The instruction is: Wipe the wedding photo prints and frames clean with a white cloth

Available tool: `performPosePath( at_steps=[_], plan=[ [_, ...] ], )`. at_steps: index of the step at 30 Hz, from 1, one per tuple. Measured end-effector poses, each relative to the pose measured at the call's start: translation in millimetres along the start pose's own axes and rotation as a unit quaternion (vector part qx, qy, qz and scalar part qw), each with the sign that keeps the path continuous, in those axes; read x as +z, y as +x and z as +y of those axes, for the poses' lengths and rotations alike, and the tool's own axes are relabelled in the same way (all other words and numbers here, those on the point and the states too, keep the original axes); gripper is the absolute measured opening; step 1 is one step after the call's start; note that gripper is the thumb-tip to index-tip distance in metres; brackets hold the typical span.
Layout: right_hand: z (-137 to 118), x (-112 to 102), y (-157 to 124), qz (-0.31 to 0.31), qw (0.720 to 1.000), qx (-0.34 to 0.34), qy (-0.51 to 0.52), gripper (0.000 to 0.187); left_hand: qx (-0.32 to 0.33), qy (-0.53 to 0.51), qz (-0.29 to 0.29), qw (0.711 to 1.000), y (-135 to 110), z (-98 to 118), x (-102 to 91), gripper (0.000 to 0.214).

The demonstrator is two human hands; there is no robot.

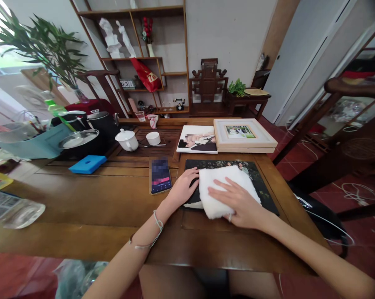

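A dark photo panel lies flat on the wooden table, its picture partly covered. On top of it is a folded white fluffy cloth. My right hand grips the cloth from the right, with its fingers spread across the top and pressing it against the panel. At the panel's left edge rests my left hand, fingers stretched out toward the cloth's left side and holding nothing. A phone with a lit screen lies just left of that hand.
Behind the panel are a white-edged photo print and stacked framed pictures. A lidded white cup, small white bowl, blue sponge, black pot and light-blue bin stand left. A wooden chair is at right.
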State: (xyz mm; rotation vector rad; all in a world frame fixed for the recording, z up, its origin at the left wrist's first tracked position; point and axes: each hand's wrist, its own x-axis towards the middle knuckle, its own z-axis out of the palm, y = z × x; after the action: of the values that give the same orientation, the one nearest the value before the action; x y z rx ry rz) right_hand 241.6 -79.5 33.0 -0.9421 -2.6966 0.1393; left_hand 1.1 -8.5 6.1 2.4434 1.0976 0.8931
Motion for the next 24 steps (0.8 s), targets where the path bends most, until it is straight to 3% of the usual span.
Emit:
performPosePath(
  at_steps=[2, 5, 10, 13, 15, 19, 21, 24],
  plan=[
    [-7.0, -5.3, -14.8, -0.026, 0.998, -0.051, 0.032, 0.080, 0.003, -0.002, 0.002, 1.000, -0.2, -0.8, 0.2, 0.022],
    [7.7, -13.6, -38.4, -0.026, 0.996, -0.068, 0.057, 0.076, 0.001, -0.006, 0.011, 1.000, -0.6, -2.0, 1.2, 0.021],
    [67.5, -18.0, -65.4, 0.072, 0.995, 0.068, 0.002, 0.060, 0.000, -0.006, 0.013, 1.000, -0.9, -2.7, 1.9, 0.021],
    [93.2, -16.8, -55.5, 0.097, 0.980, 0.166, -0.043, 0.053, -0.001, -0.006, 0.018, 1.000, -0.8, -1.6, 1.9, 0.020],
    [97.5, -14.8, -36.4, 0.093, 0.972, 0.205, -0.069, 0.053, -0.003, -0.006, 0.022, 1.000, -0.8, -0.7, 2.0, 0.020],
    [70.9, -7.1, 7.5, 0.080, 0.970, 0.209, -0.090, 0.058, -0.005, -0.007, 0.025, 1.000, -0.5, 0.5, 1.5, 0.019],
    [42.9, -2.2, 18.8, 0.059, 0.981, 0.170, -0.075, 0.061, -0.006, -0.009, 0.019, 1.000, -0.2, 0.8, 0.5, 0.020],
    [-3.3, 3.4, 13.7, 0.022, 0.996, 0.081, -0.037, 0.069, -0.005, -0.010, 0.004, 1.000, 0.4, 1.6, -1.8, 0.021]
  ],
)
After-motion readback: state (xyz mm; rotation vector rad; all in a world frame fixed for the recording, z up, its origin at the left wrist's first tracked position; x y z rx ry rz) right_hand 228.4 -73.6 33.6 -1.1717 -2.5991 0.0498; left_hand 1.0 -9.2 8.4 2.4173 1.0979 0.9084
